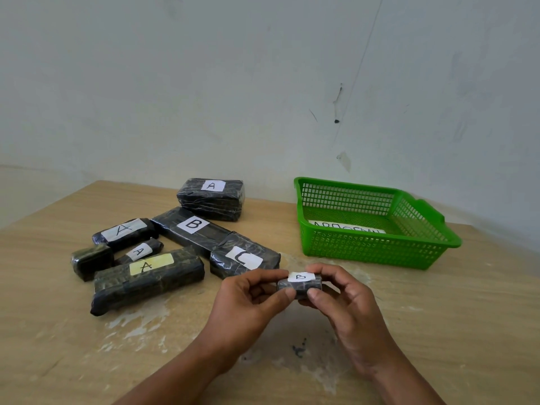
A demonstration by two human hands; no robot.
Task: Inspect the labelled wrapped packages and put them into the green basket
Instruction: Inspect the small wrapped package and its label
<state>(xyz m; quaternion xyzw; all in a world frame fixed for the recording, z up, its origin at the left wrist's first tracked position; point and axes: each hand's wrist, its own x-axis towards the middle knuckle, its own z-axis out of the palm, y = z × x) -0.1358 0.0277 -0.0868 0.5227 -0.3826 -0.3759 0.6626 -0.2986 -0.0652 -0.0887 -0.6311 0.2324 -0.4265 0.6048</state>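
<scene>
Forearms reach in from the bottom edge and the hands meet over the near middle of the wooden table [438,331]. Between them sits a small black-wrapped pkg [299,285], white label up, marked "B". On its left end the left hand [248,299] pinches w/ thumb and forefinger; on its right end the right hand [342,296] pinches the same way, other fingers curled behind. Pkg lies level; can't tell whether it clears the tabletop.

Past the right hand, toward the back right of the table, stands the green basket [377,252], apart from the held pkg. On its floor lies a paper strip [347,230] w/ lettering, half hidden by the front wall, not readable.

Rest of the pkgs are bunched on the left half:
- back A pkg [211,200], thick, farthest from the hands, near the wall [263,83].
- long B pkg [190,229], running diagonally, its near end against the C pkg [245,260], which lies just behind the left hand.
- white-label A pkg [125,233], left of the long B pkg.
- small A pkg [140,251], wedged betw the white-label A pkg and the yellow-label A pkg [149,276].
- stubby pkg [92,260] at far left, no label showing, touching the yellow-label A pkg.
</scene>
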